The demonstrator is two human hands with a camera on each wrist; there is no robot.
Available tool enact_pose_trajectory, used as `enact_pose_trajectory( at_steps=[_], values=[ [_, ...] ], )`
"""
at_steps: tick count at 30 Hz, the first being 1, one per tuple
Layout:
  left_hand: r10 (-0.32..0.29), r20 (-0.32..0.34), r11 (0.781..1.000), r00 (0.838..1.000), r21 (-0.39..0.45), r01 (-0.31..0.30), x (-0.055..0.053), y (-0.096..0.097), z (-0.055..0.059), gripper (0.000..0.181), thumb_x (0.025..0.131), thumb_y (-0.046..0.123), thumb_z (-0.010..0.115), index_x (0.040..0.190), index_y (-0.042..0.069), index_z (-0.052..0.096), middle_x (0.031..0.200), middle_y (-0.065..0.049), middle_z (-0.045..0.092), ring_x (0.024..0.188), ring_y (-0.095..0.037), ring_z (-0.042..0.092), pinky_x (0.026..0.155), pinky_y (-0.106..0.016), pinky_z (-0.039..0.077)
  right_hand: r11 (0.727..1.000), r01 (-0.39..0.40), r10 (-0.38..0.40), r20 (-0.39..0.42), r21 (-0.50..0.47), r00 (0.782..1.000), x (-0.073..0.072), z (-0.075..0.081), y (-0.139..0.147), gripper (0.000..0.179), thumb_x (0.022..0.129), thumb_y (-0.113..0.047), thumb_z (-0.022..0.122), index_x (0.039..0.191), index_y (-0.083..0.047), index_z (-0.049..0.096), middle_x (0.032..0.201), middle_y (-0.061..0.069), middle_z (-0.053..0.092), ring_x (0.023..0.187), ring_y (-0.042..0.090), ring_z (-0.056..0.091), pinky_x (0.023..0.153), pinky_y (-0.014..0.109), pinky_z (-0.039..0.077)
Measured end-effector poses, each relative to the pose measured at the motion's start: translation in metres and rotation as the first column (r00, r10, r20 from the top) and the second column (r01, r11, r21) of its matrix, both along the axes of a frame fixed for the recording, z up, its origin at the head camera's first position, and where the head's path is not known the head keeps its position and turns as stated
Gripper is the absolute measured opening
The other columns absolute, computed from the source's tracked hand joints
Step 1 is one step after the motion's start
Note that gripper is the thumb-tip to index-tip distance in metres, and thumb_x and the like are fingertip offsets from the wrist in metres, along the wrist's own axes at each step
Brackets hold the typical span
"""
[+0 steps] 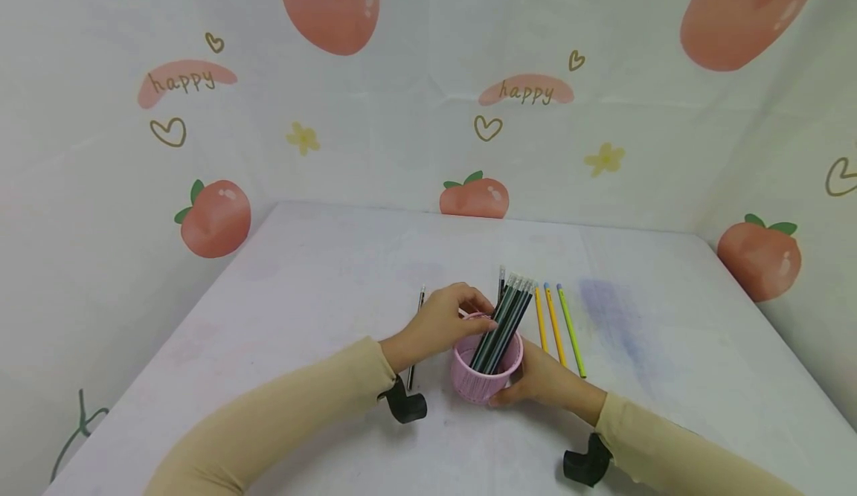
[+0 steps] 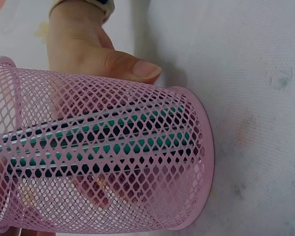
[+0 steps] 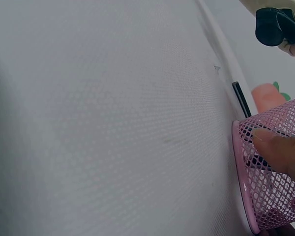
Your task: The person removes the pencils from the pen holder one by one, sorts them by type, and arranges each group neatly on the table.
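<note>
A pink mesh pencil cup (image 1: 477,388) stands upright on the table, holding a bundle of dark green and black pencils (image 1: 498,336) that lean right. White erasers top them. My left hand (image 1: 442,321) reaches over the cup's rim and pinches the bundle, thumb in front and fingers behind. Low on the cup's right side, my right hand (image 1: 545,377) grips the mesh, its thumb (image 3: 278,152) pressed against the wall in the right wrist view. Through the mesh in the left wrist view, the pencils (image 2: 113,140) reach down close to the cup's base.
Two yellow pencils (image 1: 554,325) and a light green pencil (image 1: 571,330) lie right of the cup. One dark pencil (image 1: 411,377) lies at left, partly behind my left wrist; another dark pencil (image 1: 501,280) shows behind the cup. A printed cloth (image 1: 402,109) hangs behind the table.
</note>
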State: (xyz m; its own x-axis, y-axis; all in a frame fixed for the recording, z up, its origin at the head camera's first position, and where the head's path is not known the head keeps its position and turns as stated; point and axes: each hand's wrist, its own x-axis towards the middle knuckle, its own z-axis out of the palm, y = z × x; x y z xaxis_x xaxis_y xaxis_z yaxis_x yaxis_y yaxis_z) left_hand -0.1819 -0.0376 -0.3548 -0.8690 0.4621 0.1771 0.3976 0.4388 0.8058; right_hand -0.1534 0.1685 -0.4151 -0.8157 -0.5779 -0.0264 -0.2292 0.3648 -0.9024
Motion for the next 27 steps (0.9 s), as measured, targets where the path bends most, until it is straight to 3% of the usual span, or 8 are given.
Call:
enact_pose_trajectory(
  at_steps=[8,11,15,19,22,25,27],
  values=[
    [0.022,0.044,0.999,0.999,0.047,-0.024,-0.001,-0.003,0.001,0.011,0.086,0.019,0.074,0.094,0.013,0.072,0.095,0.003,0.069,0.090,-0.008,0.062,0.079,-0.021,0.053,1.000,0.016,-0.016,-0.008,0.020,1.000,0.001,0.001,-0.001,0.104,0.064,-0.013,0.089,0.147,-0.002,0.028,0.140,0.015,0.051,0.130,0.033,0.045,0.112,0.033,0.033],
    [0.034,0.057,0.996,0.998,0.081,-0.038,-0.004,-0.006,0.004,0.012,0.087,0.019,0.073,0.096,0.012,0.071,0.093,0.002,0.070,0.087,-0.007,0.064,0.080,-0.021,0.054,0.999,0.022,-0.022,-0.010,0.023,1.000,0.000,0.001,-0.001,0.098,0.064,-0.012,0.089,0.143,0.000,0.033,0.137,0.016,0.053,0.129,0.034,0.046,0.112,0.036,0.032],
    [0.023,0.035,0.983,0.999,0.182,-0.029,-0.007,-0.012,0.014,0.015,0.088,0.016,0.071,0.098,0.006,0.068,0.094,-0.006,0.071,0.086,-0.012,0.066,0.081,-0.023,0.055,0.999,0.023,-0.022,-0.020,0.034,1.000,0.001,0.001,-0.002,0.091,0.064,-0.012,0.090,0.138,0.002,0.039,0.135,0.016,0.055,0.128,0.035,0.047,0.112,0.045,0.032],
    [0.023,0.003,0.955,1.000,0.297,-0.023,-0.008,-0.020,0.029,0.016,0.089,0.011,0.069,0.101,0.001,0.065,0.096,-0.012,0.069,0.086,-0.013,0.067,0.080,-0.025,0.057,0.999,0.025,-0.025,0.009,0.020,1.000,0.001,0.001,-0.003,0.091,0.063,-0.010,0.090,0.138,0.000,0.040,0.135,0.014,0.054,0.129,0.035,0.047,0.111,0.059,0.031],
    [0.014,-0.006,0.912,1.000,0.411,-0.010,-0.009,-0.027,0.046,0.018,0.090,0.004,0.066,0.106,-0.003,0.060,0.096,-0.015,0.065,0.083,-0.012,0.067,0.080,-0.033,0.059,1.000,0.027,-0.027,0.033,0.012,0.999,0.000,0.002,-0.004,0.093,0.062,-0.009,0.090,0.140,-0.003,0.039,0.136,0.012,0.054,0.130,0.032,0.046,0.113,0.053,0.032],
    [0.001,-0.013,0.862,1.000,0.507,0.006,-0.012,-0.037,0.061,0.026,0.091,-0.002,0.063,0.116,-0.005,0.054,0.095,-0.015,0.061,0.080,-0.012,0.066,0.079,-0.040,0.060,1.000,0.020,-0.020,0.036,0.002,0.999,0.000,0.002,-0.004,0.096,0.062,-0.009,0.090,0.142,-0.005,0.037,0.138,0.010,0.053,0.131,0.031,0.045,0.112,0.031,0.034],
    [0.011,-0.019,0.849,1.000,0.529,0.001,-0.015,-0.045,0.069,0.033,0.091,-0.004,0.062,0.122,-0.003,0.051,0.094,-0.012,0.058,0.080,-0.011,0.066,0.078,-0.041,0.060,1.000,0.013,-0.013,0.033,-0.007,0.999,0.000,0.002,-0.004,0.098,0.062,-0.009,0.090,0.143,-0.005,0.036,0.139,0.010,0.052,0.131,0.030,0.044,0.107,0.018,0.033]
  ],
)
